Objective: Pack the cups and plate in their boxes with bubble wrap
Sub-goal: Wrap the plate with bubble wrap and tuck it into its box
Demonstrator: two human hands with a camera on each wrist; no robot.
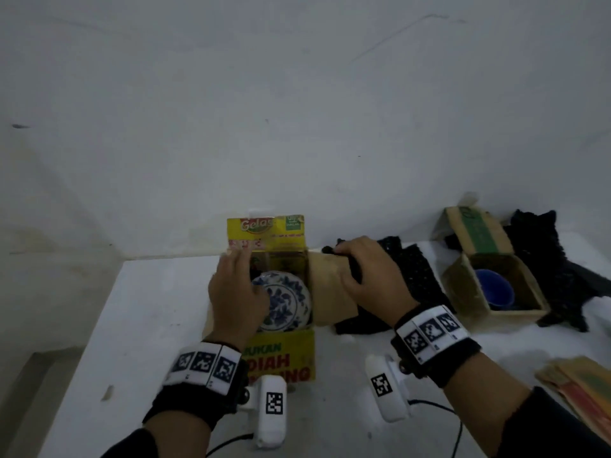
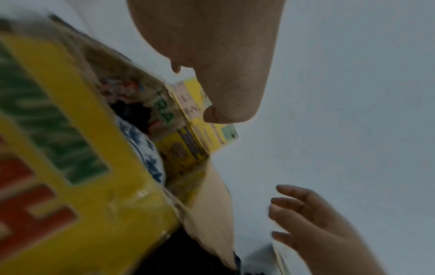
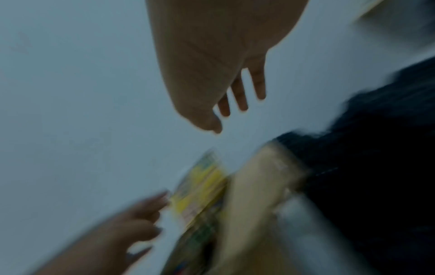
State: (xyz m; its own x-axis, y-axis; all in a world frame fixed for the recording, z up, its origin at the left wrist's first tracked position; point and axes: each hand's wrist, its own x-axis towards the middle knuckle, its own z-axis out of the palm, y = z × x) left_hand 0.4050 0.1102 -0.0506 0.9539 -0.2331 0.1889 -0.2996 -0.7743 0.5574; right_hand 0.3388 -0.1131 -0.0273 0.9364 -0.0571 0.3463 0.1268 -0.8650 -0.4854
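Two hands (image 1: 236,292) (image 1: 367,276) flank one yellow box (image 1: 284,358) holding one plate (image 1: 287,302).

A white table (image 1: 148,325) fills the lower part of the head view and meets a pale wall (image 1: 297,110) along its far edge. The wall carries a small dark mark (image 1: 20,126) at the left and faint scratch lines at the upper right. To the left of the table a strip of grey floor (image 1: 43,375) shows below the wall. At the right edge of the table lies a flat stack of brown printed paper (image 1: 575,388), partly cut off by the frame. A thin black cable (image 1: 429,406) trails across the near tabletop.
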